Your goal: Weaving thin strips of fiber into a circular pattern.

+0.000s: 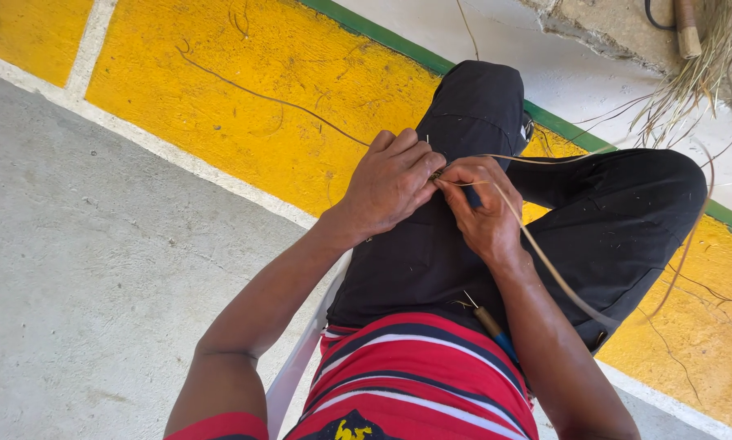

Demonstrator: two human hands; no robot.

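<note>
The person wears a short-sleeved shirt (419, 367) striped in red, black and white, with a yellow mark on the front, and plain black trousers (602, 220).

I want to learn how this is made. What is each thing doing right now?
left hand: closed, pinching the thin strand
right hand: closed on the strand, a dark tool in its grip
thin strand: held taut, trailing past the knee
awl: lying loose on the lap
fibre bundle: lying loose on the floor
</note>
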